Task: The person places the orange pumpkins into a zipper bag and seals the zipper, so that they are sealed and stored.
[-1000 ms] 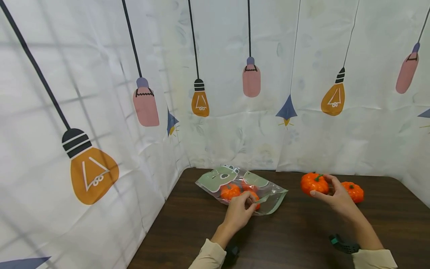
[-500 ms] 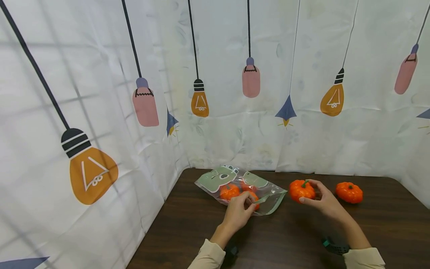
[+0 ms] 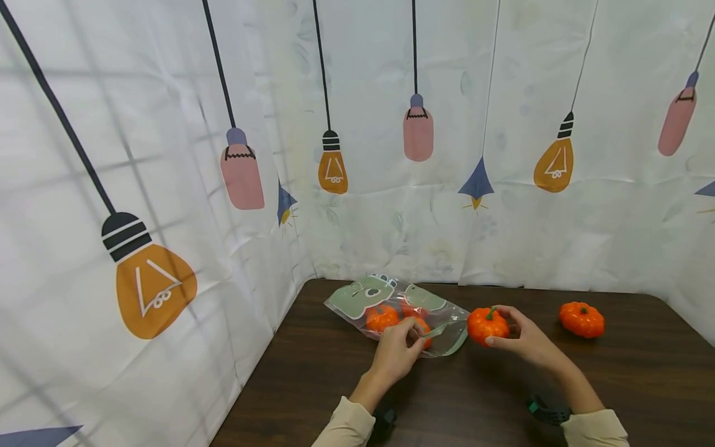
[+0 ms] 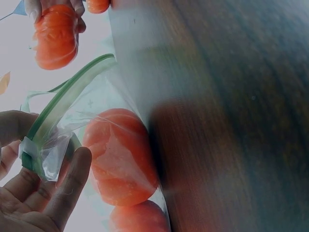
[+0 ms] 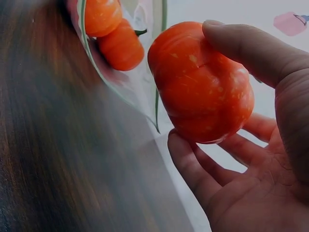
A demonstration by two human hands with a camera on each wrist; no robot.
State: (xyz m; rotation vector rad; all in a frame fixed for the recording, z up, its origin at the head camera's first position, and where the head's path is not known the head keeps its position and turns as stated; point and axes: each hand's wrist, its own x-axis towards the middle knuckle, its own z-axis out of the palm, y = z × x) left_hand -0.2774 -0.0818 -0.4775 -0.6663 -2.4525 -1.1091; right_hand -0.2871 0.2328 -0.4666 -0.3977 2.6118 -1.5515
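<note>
My left hand [image 3: 398, 351] pinches the green-edged opening of a clear zip bag [image 3: 357, 297] printed with a green cartoon animal. In the left wrist view the bag's mouth [image 4: 72, 87] gapes, its edge caught between thumb and fingers. Several small orange pumpkins [image 3: 382, 318] lie inside the bag. My right hand [image 3: 525, 338] grips another orange pumpkin [image 3: 488, 326] with a green stem, just right of the bag's mouth. In the right wrist view, thumb and fingertips hold this pumpkin [image 5: 200, 84] from opposite sides, with the bag's opening beyond it.
One more orange pumpkin [image 3: 582, 320] rests on the dark wooden table [image 3: 475, 403] at the right. A white curtain [image 3: 368, 230] printed with hanging lamps stands behind the table and along its left side.
My right hand has carried its pumpkin leftward and slightly down, away from the pumpkin on the table and up to the bag's mouth. The left hand and bag have stayed put.
</note>
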